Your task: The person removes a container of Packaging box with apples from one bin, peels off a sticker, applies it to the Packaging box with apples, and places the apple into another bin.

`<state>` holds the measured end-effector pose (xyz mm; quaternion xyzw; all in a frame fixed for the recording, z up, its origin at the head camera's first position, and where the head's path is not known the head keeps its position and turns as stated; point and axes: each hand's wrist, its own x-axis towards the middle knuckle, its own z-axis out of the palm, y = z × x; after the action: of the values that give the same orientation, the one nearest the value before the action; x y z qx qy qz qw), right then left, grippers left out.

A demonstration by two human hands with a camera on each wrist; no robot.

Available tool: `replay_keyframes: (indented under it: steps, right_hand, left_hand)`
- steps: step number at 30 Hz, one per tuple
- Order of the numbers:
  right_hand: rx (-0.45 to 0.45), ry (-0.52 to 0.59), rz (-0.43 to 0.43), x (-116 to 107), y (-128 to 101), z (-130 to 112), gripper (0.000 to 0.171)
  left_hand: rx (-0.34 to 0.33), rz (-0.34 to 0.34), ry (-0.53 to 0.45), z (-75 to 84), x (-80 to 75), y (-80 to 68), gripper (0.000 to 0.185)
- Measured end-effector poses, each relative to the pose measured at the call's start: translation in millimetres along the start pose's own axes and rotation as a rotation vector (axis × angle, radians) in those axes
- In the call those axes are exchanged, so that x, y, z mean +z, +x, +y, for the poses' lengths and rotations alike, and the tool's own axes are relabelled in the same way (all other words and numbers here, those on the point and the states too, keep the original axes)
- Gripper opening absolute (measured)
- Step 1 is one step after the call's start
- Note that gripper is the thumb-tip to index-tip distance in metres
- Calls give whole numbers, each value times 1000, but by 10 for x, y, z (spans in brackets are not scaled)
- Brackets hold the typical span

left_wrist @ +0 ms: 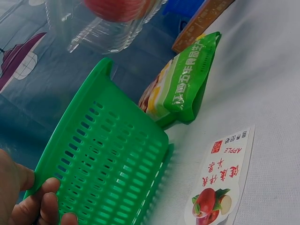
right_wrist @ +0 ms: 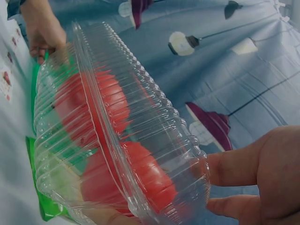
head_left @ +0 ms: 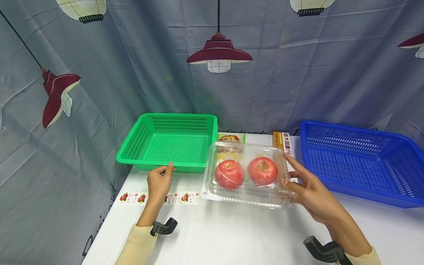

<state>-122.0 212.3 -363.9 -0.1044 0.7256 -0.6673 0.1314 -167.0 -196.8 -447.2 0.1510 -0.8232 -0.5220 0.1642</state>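
My right hand [head_left: 306, 189] grips the right end of a clear plastic clamshell box [head_left: 248, 195], raised above the table. Two red apples [head_left: 262, 171] lie inside the box, whose lid looks closed in the right wrist view. With thumb and fingers, my left hand [head_left: 160, 182] pinches the front rim of a green plastic basket [head_left: 179, 147]. In the left wrist view the fingers curl over the rim of that basket [left_wrist: 108, 159], which appears tilted there. Nothing lies inside the green basket.
A blue basket [head_left: 347, 154] stands at the right. Behind the clamshell are a green food packet [left_wrist: 187, 79] and a brown box [head_left: 281, 141]. A strip of apple stickers [head_left: 188, 197] lies on the white table [head_left: 212, 235] near my left hand. A grey curtain hangs behind.
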Motion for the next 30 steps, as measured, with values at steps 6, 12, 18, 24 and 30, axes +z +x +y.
replay_keyframes:
  steps: [6,12,18,24,30]
  right_hand:
    - [9,29,-13,13,-98,77,78]
    - [6,58,-35,49,-167,189,77]
    - [54,60,-26,100,-240,294,78]
    - [87,54,-10,131,-294,375,79]
    - [128,44,10,144,-315,458,80]
  left_hand:
    - [-2,-7,0,0,0,6,41]
    - [-13,-13,2,4,-10,3,42]
    - [-14,-11,-1,13,-14,-5,41]
    - [-10,-3,0,8,-8,-5,40]
    - [-8,1,-5,11,-2,2,39]
